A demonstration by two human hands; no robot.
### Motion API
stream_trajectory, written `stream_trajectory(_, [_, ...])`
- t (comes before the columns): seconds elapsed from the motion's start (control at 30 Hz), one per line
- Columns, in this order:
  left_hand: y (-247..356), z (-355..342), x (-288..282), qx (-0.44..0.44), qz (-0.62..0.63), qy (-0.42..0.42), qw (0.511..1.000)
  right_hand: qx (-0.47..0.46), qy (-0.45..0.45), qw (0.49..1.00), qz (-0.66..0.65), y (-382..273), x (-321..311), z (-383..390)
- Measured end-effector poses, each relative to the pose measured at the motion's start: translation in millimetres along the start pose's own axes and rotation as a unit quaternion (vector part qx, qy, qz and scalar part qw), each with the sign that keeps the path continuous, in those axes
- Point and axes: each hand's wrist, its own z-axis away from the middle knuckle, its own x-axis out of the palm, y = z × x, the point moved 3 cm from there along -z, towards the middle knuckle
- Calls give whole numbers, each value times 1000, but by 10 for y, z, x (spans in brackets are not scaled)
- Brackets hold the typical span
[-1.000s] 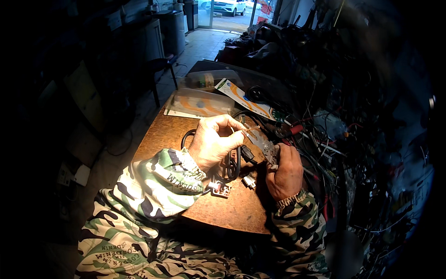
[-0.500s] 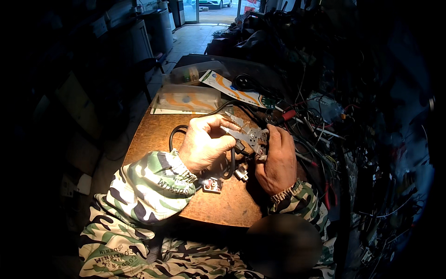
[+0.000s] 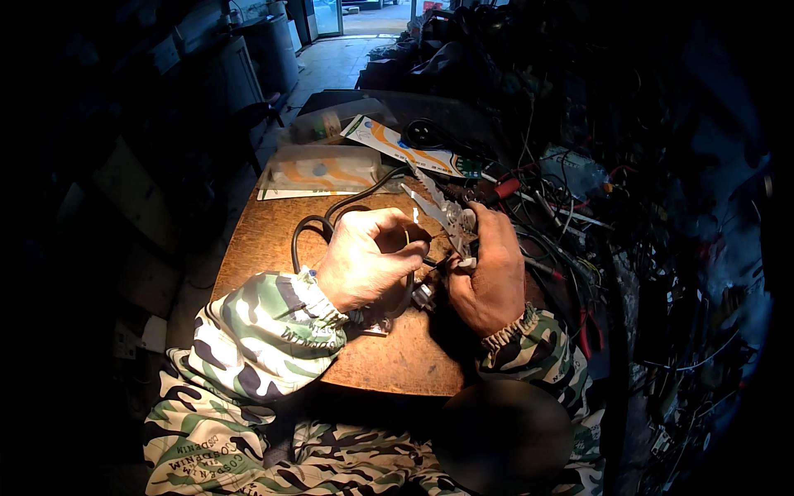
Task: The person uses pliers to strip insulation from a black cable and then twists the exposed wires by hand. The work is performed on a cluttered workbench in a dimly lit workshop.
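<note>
In my right hand (image 3: 494, 269) is a pair of silver wire strippers (image 3: 447, 213), gripped with the jaws apart and pointing up and away to the left. My left hand (image 3: 360, 258) pinches a black cable (image 3: 303, 240) between thumb and fingers, and the cable loops out behind the hand onto the wooden table (image 3: 397, 364). The pinched cable end is mostly hidden by my fingers. Just below the hands lie a small metal plug-like part (image 3: 423, 296) and a small part with a pale, reddish face (image 3: 376, 325), partly covered by my left sleeve.
Clear plastic boxes (image 3: 327, 168) and a white-orange printed card (image 3: 397, 142) lie at the table's far side, with a coiled black cord (image 3: 426, 132) beside them. A red-handled tool (image 3: 504, 189) and tangled wires (image 3: 571, 240) crowd the right. Red-handled pliers (image 3: 590, 332) lie at the right edge.
The strippers have swung away from my left fingers, their jaws now pointing farther upward. My left hand keeps its pinch on the cable. The whole view has shifted slightly.
</note>
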Motion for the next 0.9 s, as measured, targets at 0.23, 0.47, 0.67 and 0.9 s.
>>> stream_trajectory(0.23, [-4, -17, 114, -36, -11, -26, 999, 4, -5, 999, 33, 7, -12, 75])
stream_trajectory(0.47, [3, -36, 134, -48, -31, -26, 998, 16, -15, 999, 50, -11, -41, 75])
stream_trajectory(0.67, [-55, -27, 110, -33, -12, -21, 999, 12, -17, 998, 56, -3, 4, 82])
stream_trajectory(0.9, [-104, 12, 92, -6, -21, -28, 999, -3, -22, 998, 59, 1, 45, 84])
